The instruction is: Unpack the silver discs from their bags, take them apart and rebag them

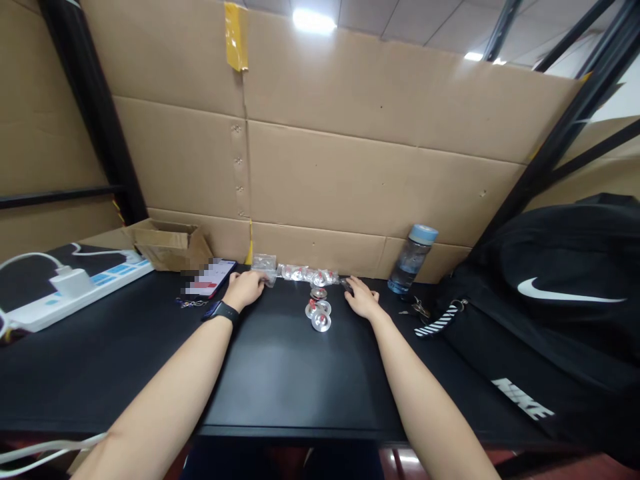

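My left hand (pixel 245 289), with a dark watch on its wrist, rests at the back of the black table. Its fingers are bent onto the edge of a clear plastic bag (pixel 270 279). My right hand (pixel 362 298) lies further right, its fingers apart beside a small dark item (pixel 345 285) that I cannot make out. Between the hands, a row of silvery round pieces with red marks in clear wrapping (pixel 299 273) runs along the cardboard. In front of that row lie several loose, shiny round pieces with red centres (pixel 321 321), partly overlapping.
An opened cardboard box (pixel 170 247), a phone (pixel 213 277) and a white power strip (pixel 113 283) with cables are at left. At right stand a blue-capped bottle (pixel 412 259), keys (pixel 420 309) and a black backpack (pixel 540 333). A cardboard wall (pixel 350 180) closes the back.
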Demonstrator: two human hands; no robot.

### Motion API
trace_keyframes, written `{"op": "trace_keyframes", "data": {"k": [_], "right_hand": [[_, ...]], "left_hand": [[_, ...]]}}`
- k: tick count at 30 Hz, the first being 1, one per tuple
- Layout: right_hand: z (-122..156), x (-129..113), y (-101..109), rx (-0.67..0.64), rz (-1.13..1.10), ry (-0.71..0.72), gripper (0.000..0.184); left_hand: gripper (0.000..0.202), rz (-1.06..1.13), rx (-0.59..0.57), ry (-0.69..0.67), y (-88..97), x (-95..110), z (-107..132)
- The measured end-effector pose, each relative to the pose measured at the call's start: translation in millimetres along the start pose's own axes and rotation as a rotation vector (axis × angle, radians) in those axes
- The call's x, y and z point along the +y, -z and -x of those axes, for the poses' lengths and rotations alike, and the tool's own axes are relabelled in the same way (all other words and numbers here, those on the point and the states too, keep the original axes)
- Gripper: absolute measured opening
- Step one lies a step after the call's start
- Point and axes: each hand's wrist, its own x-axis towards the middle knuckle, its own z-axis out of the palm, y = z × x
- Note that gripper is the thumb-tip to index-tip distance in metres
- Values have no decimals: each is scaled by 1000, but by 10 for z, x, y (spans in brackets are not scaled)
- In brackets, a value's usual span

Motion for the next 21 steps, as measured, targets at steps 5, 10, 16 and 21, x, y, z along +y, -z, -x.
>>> {"op": "trace_keyframes", "data": {"k": [5,10,16,21], "right_hand": [[15,-3,69,47,-17,-9,46],[0,26,162,108,-128,38,28],[121,-288,337,229,-512,303,21],[333,-649,452,110,-691,542,23]], "left_hand": [[32,-9,-37,-8,-102,69,6],[35,-23,75,-60,17,201,13],[31,519,-25,-260,194,635,130],[35,856,55,-265,214,1138,294]]}}
